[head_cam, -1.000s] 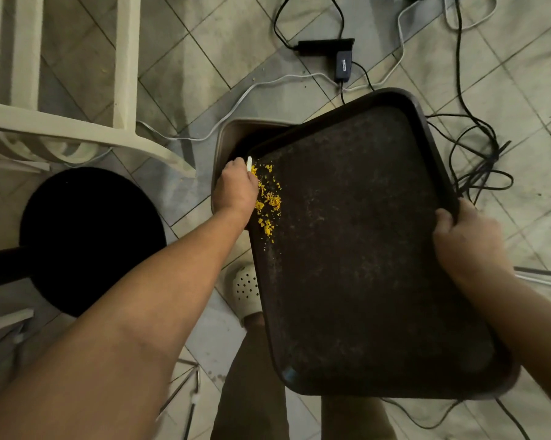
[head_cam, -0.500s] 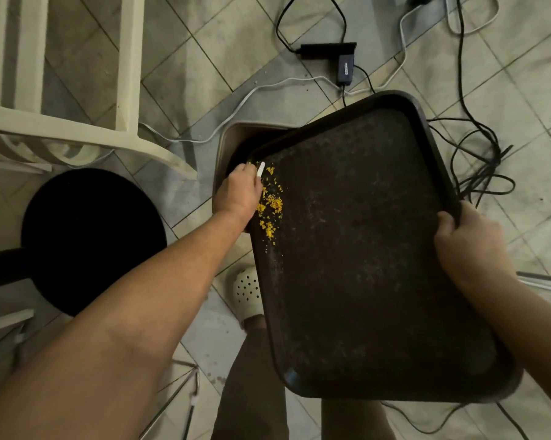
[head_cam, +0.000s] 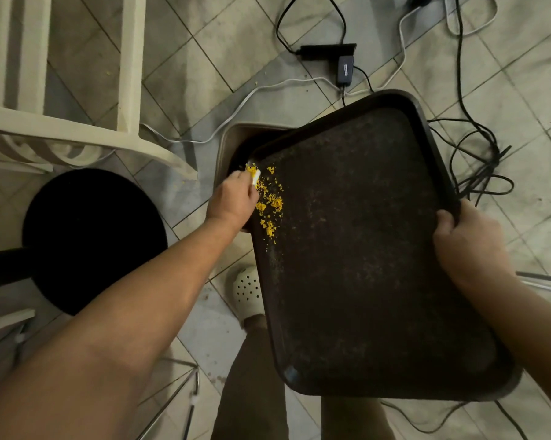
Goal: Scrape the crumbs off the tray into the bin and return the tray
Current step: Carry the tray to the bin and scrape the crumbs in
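Comparing this moment with the two earlier views, the small white scraper is seen to have been carried up along the tray's left edge: a second ago it stood beside the upper end of the crumb patch, and now it is at the tray's upper-left corner, with a few crumbs pushed ahead of it to the very lip. The left hand is clenched round the scraper, its fingers curled out of sight beneath the knuckles. The right hand is kept grasping the tray's right rim at centre right of the frame, thumb on top, as it was before.

The tray is held in the air, tilted, filling the centre and right of the frame, and its upper-left corner has been kept over the open bin that stands on the floor just above the left hand. The yellow crumbs have been drawn out into a looser streak along the left edge; most of them are still on the tray.

From this it is judged that scraping is under way but far from finished: only the leading crumbs are at the edge, further strokes toward that corner will be needed, and the tray's return has not yet been begun.
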